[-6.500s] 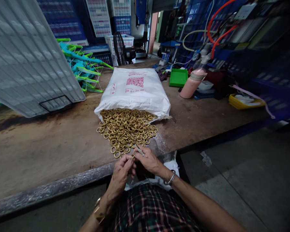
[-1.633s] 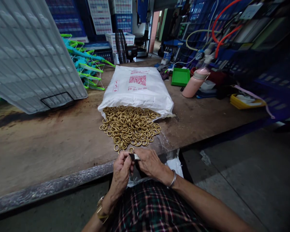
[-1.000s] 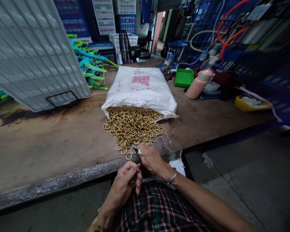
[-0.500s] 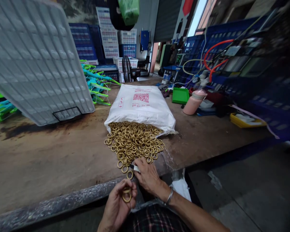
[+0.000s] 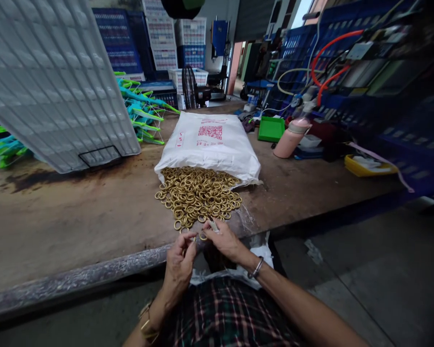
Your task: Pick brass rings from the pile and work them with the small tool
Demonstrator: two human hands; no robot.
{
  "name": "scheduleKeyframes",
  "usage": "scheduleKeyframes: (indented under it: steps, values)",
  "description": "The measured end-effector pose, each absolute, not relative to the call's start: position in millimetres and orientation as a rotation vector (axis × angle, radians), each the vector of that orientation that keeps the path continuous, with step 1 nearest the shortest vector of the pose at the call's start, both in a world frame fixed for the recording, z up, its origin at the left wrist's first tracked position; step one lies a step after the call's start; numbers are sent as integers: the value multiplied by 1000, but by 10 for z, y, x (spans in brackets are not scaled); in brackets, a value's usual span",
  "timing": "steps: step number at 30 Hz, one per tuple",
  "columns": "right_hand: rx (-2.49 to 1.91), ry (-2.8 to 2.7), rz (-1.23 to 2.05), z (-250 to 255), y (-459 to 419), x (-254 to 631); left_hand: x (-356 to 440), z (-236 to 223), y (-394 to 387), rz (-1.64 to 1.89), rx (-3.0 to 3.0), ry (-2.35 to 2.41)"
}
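Note:
A heap of brass-coloured rings (image 5: 193,197) spills from the mouth of a white woven bag (image 5: 210,144) with red print, onto the table's front part. My left hand (image 5: 181,258) is closed, its thumb and fingers pinched on a ring (image 5: 193,239) at the fingertips; the fingers partly cover it. Close to its right, my right hand (image 5: 226,242) pinches another ring (image 5: 203,235) at the near edge of the heap. A small white piece with a dark end (image 5: 213,225) lies along the right index finger; whether it is a wrap or a tool I cannot tell.
A ribbed whitish tray (image 5: 61,86) leans at the left, beside green and blue plastic pieces (image 5: 141,111). To the right are a green tray (image 5: 271,129), a pink bottle (image 5: 292,140) and a yellow tray (image 5: 369,166). The table's front edge (image 5: 94,272) is plastic-wrapped.
The view has tilted down. My left hand has come up to the table edge and turned, its fingers now nearer my right hand. My right hand has drawn back slightly from the heap, with a ring pinched.

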State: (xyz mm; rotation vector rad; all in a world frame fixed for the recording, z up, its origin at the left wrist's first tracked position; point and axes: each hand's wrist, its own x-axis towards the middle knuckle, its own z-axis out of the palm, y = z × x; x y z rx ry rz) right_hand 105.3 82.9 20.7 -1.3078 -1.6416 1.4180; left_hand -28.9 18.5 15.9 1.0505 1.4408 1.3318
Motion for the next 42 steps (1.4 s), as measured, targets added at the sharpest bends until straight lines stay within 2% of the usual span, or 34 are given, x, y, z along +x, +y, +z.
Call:
scheduleKeyframes:
  steps: [4, 7, 14, 20, 26, 35, 42]
  values:
    - [-1273, -1345, 1832, 293, 732, 1068, -239, 137, 196, 1315, 1300, 1396]
    - [-1230, -1203, 1940, 308, 690, 1068, -189, 148, 203, 1283, 1275, 1374]
    - [-1292, -1527, 1491, 246, 720, 1146, -103, 64, 245, 1063, 866, 1264]
    - [-1274, -1568, 1451, 222, 733, 1196, -37, 104, 273, 1004, 741, 1195]
    - [-1328, -1544, 1435, 156, 769, 1235, -55, 134, 240, 1030, 634, 967]
    - [-1291, -2250, 797, 133, 658, 1289, -48, 157, 249, 1102, 546, 981]
    - [-1350, -2377, 657, 69, 636, 1279, -53, 132, 226, 1094, 596, 1049]
